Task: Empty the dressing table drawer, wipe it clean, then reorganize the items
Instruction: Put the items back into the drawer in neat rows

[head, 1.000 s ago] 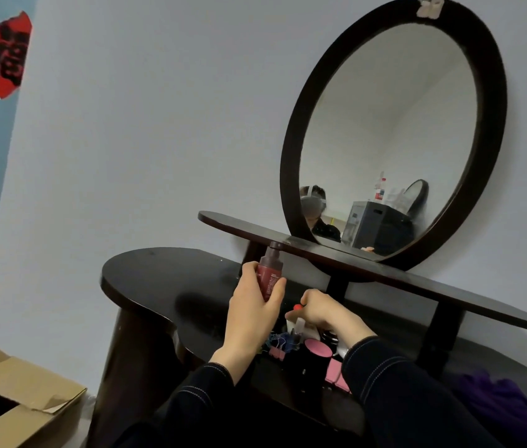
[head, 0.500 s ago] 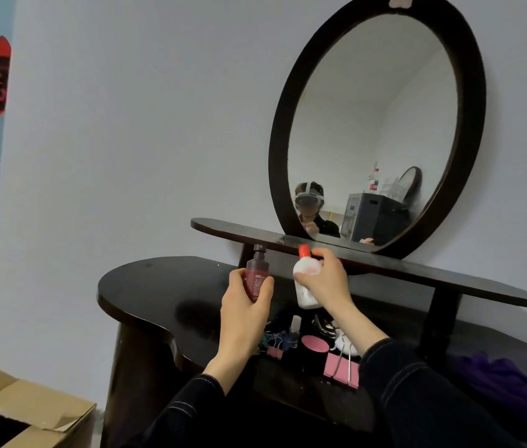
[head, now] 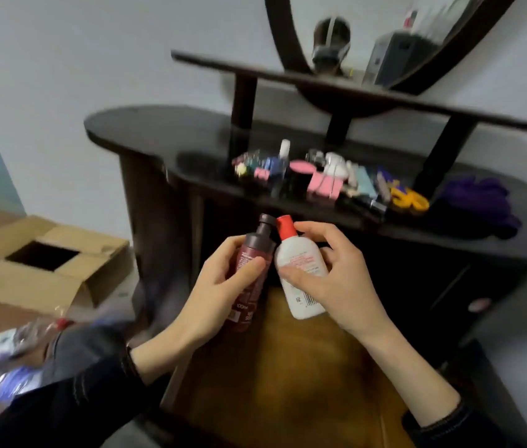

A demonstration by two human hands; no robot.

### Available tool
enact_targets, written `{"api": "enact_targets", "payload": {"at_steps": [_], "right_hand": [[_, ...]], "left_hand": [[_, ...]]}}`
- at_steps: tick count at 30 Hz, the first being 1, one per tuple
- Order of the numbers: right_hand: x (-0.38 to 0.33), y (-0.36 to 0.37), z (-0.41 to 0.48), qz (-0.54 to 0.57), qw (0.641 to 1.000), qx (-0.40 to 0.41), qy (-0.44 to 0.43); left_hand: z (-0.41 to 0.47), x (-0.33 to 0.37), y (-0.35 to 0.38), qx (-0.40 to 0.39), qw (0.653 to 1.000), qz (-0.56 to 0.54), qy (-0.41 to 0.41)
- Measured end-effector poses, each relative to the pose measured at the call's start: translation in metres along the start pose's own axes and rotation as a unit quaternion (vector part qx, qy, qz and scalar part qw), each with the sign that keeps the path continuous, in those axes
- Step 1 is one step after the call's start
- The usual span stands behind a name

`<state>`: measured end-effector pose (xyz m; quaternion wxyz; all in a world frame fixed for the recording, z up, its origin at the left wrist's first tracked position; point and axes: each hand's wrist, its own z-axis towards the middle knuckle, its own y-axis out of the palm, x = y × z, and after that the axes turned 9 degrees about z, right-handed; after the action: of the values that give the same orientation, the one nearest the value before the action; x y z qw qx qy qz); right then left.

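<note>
My left hand (head: 210,295) grips a dark red bottle (head: 251,279) with a brown pump cap. My right hand (head: 336,279) holds a white bottle (head: 301,270) with a red cap. Both bottles are upright, side by side, above the open drawer (head: 288,376), whose bare wooden bottom shows below my hands. On the dark dressing table top (head: 165,137) lies a row of small items (head: 314,179): clips, little bottles, pink pieces and a yellow object (head: 409,200). A purple cloth (head: 482,202) lies at the right end of the top.
An open cardboard box (head: 49,270) stands on the floor at the left, with plastic packaging (head: 7,350) in front of it. A narrow shelf (head: 369,92) and an oval mirror (head: 385,43) rise behind the table top.
Both hands have come down from the table top to above the open drawer, each with its bottle. The view has tipped downward.
</note>
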<state>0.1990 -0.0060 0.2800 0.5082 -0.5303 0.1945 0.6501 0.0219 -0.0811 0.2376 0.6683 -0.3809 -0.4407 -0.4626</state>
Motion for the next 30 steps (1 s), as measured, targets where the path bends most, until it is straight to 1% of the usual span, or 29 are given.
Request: {"api": "enact_targets", "payload": {"at_steps": [3, 5, 7, 9, 13, 15, 17, 19, 21, 24, 25, 28, 30], "right_hand": [[0.052, 0.009, -0.031, -0.01, 0.995, -0.022, 0.095], [0.087, 0.016, -0.041, -0.005, 0.988, -0.035, 0.148], [0.12, 0.022, -0.043, -0.003, 0.978, -0.037, 0.205], [0.151, 0.028, -0.043, -0.009, 0.966, -0.031, 0.258], [0.197, 0.039, -0.045, -0.012, 0.948, -0.04, 0.316], [0.211, 0.045, -0.047, -0.016, 0.942, -0.049, 0.332], [0.219, 0.047, -0.05, -0.022, 0.938, -0.054, 0.343], [0.222, 0.048, -0.051, -0.02, 0.932, -0.051, 0.359], [0.224, 0.046, -0.05, -0.004, 0.925, -0.047, 0.378], [0.222, 0.043, -0.049, 0.009, 0.918, -0.046, 0.393], [0.221, 0.042, -0.048, 0.012, 0.918, -0.044, 0.393], [0.217, 0.042, -0.047, 0.017, 0.921, -0.041, 0.388], [0.217, 0.045, -0.048, 0.008, 0.921, -0.052, 0.386]], "left_hand": [[-0.019, -0.045, 0.005, -0.014, 0.991, 0.089, -0.094], [-0.021, -0.075, 0.009, -0.053, 0.979, 0.126, -0.149], [-0.019, -0.105, 0.011, -0.105, 0.959, 0.193, -0.181], [-0.017, -0.128, 0.015, -0.158, 0.928, 0.26, -0.213], [-0.012, -0.161, 0.026, -0.234, 0.842, 0.422, -0.24], [-0.01, -0.171, 0.026, -0.251, 0.814, 0.457, -0.258], [-0.011, -0.178, 0.025, -0.265, 0.793, 0.476, -0.273], [-0.013, -0.182, 0.023, -0.273, 0.778, 0.492, -0.279], [-0.016, -0.184, 0.023, -0.276, 0.771, 0.505, -0.274], [-0.02, -0.185, 0.021, -0.287, 0.77, 0.515, -0.245], [-0.021, -0.185, 0.02, -0.294, 0.765, 0.526, -0.23], [-0.025, -0.183, 0.02, -0.311, 0.737, 0.568, -0.197], [-0.027, -0.18, 0.022, -0.318, 0.708, 0.6, -0.194]]}}
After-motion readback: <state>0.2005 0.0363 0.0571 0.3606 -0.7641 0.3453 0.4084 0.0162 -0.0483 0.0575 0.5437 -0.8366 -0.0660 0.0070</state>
